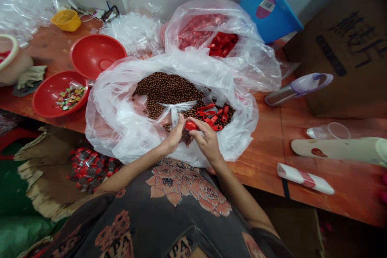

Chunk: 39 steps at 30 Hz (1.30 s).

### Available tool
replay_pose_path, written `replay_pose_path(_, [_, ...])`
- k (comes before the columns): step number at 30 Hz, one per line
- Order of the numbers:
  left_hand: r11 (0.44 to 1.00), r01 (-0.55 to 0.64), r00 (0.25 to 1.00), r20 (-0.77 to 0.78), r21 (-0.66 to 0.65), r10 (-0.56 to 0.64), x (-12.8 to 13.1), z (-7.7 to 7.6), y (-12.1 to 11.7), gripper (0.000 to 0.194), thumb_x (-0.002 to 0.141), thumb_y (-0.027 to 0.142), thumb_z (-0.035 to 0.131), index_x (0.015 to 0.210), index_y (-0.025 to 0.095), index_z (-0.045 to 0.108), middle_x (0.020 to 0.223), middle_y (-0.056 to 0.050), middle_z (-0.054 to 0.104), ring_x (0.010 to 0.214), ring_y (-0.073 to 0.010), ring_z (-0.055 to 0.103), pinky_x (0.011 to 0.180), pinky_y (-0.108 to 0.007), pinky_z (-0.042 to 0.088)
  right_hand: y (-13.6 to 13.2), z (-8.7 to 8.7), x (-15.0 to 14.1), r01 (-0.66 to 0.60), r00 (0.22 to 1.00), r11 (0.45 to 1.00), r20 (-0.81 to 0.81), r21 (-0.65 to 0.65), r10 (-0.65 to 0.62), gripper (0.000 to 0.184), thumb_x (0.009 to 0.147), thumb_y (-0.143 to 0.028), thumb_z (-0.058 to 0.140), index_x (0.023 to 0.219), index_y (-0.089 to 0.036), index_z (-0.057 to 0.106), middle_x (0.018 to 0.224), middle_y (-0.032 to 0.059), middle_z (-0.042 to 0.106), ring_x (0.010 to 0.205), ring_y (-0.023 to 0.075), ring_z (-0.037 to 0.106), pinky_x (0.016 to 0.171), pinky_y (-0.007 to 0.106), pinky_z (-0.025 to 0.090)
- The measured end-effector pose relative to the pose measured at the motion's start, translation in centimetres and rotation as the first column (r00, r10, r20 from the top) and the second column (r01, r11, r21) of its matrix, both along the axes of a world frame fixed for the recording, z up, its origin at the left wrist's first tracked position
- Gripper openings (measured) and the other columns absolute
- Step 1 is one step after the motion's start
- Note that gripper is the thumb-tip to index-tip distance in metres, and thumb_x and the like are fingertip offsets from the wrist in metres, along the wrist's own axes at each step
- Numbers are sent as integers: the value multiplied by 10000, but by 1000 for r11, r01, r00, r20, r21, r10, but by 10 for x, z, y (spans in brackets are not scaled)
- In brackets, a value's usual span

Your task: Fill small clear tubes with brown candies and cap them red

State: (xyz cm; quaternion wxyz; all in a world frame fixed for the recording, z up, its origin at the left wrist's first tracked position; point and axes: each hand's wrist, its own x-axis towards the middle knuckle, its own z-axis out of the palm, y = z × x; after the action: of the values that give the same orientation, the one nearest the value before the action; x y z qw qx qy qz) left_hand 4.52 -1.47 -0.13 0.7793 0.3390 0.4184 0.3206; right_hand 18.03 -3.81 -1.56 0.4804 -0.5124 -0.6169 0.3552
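A big clear plastic bag (115, 129) lies open on the wooden table, filled with small brown balls (165, 90) and several red plastic pieces (213, 115) at its right side. My left hand (173, 137) pinches a small clear plastic bag (178, 109) above the balls. My right hand (205, 137) is closed on one red plastic piece (191, 125), held right against the small bag's mouth. Both hands touch at the fingertips over the near edge of the big bag.
A second clear bag (242, 44) with red pieces lies behind. Two red bowls (96, 54) (45, 96) sit at left, the nearer one holding wrapped candies (69, 97). A yellow bowl (67, 20), a blue bin (266, 6), a cardboard box (347, 44) and a purple scoop (299, 88) stand around.
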Motion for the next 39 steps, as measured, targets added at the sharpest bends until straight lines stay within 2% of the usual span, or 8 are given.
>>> replay_pose_path(3, [1000,-7,1000,-17,-28,7,-1,3,3,794,856,802,212,1005,147,635,553,-13,545,442,-103,492,421,-203,378,-5,2,1,-112,921,984,386,138,51,646,802,-539,693,1349,-245,515,1335,113,611,1174,309,580,1002,511,459])
replay_pose_path(7, [996,2,1000,19,-86,0,-3,10,5,633,849,742,433,1035,165,616,535,37,466,414,-75,432,406,-183,357,-8,-1,-2,-183,805,964,592,191,36,774,807,-630,633,1400,-182,417,1348,173,561,1207,345,537,1006,530,445])
replay_pose_path(12, [982,-35,997,66,-184,48,-3,18,3,579,869,682,461,1142,185,576,511,46,447,366,-76,389,364,-179,301,-7,-1,1,-290,780,928,619,234,88,812,840,-605,611,1446,-149,320,1342,189,555,1222,321,532,1004,476,450])
replay_pose_path(18, [964,-69,994,67,-258,89,-6,16,3,382,871,449,497,1138,185,568,481,57,422,341,-94,388,331,-169,253,-1,2,5,-368,719,893,689,261,95,749,854,-598,586,1396,-118,397,1298,214,587,1181,351,554,974,509,439])
replay_pose_path(24, [977,-57,984,153,-205,90,-9,16,-1,597,810,367,574,1365,277,373,542,91,420,354,-92,405,335,-155,267,3,1,9,-400,731,863,675,309,97,691,847,-552,596,1347,-99,448,1243,219,610,1128,340,577,940,497,471])
replay_pose_path(30, [983,-32,989,135,-180,56,-4,21,-10,598,852,373,539,1395,293,302,556,97,388,351,-82,391,346,-154,257,1,-4,9,-415,743,839,663,351,90,711,828,-603,591,1314,-96,483,1136,209,647,1055,339,604,877,494,504])
replay_pose_path(36, [980,-164,985,-34,110,169,-29,9,10,376,918,465,478,1242,274,462,770,25,536,430,-60,414,381,-187,291,0,-7,24,-328,747,928,649,175,141,900,820,-632,620,1499,-145,285,1413,211,503,1288,344,494,1038,517,444])
replay_pose_path(39, [919,-120,922,-301,377,243,-53,0,31,381,932,529,411,1067,219,587,912,-29,569,523,-70,450,458,-222,370,4,-14,38,-202,780,971,620,129,80,680,899,-527,575,1446,-161,404,1341,192,568,1241,323,536,1020,521,468])
